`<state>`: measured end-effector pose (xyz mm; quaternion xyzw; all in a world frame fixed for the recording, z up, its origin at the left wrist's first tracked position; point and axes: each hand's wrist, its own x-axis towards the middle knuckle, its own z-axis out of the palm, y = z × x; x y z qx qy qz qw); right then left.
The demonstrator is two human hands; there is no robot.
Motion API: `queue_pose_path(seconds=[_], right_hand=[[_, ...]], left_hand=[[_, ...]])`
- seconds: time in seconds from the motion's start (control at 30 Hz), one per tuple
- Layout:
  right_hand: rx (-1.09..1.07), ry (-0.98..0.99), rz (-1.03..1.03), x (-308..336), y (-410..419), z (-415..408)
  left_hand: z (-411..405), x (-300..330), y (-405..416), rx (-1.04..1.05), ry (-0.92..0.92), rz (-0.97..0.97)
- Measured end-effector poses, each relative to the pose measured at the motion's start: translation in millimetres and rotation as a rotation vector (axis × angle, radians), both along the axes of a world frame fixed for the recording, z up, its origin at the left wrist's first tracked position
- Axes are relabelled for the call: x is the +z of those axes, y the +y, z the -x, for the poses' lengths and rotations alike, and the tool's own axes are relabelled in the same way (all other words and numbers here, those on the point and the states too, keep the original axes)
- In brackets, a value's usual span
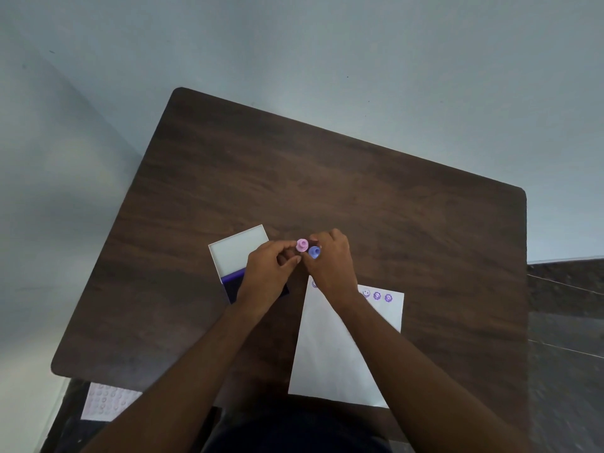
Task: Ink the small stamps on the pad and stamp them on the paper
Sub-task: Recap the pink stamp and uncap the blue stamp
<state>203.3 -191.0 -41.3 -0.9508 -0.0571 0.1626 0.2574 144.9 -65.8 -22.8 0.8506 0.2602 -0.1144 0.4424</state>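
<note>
A small pink stamp and a small blue stamp sit close together between my two hands, beyond the paper. My left hand has its fingertips pinched near the pink stamp. My right hand curls around the blue stamp. The ink pad lies open at the left, its white lid folded back and its purple pad mostly hidden under my left hand. The white paper lies at the near right with several purple stamped marks along its far edge.
The dark wooden table stretches far beyond the hands. A sheet with faint round marks lies below the table's near left corner. A pale wall runs behind, and a dark surface lies off the right edge.
</note>
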Motion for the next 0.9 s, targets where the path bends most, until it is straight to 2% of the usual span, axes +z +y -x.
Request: queue_pose_path(seconds=[0.33, 0.9], right_hand=[[-0.035, 0.105, 0.084, -1.3, 3.7, -4.3], [-0.044, 0.135, 0.121, 1.3, 13.4, -6.3]], left_hand=[[4.8, -1.0, 5.6, -0.002, -0.059, -0.015], [5.0, -2.1, 9.8, 0.012, -0.106, -0.022]])
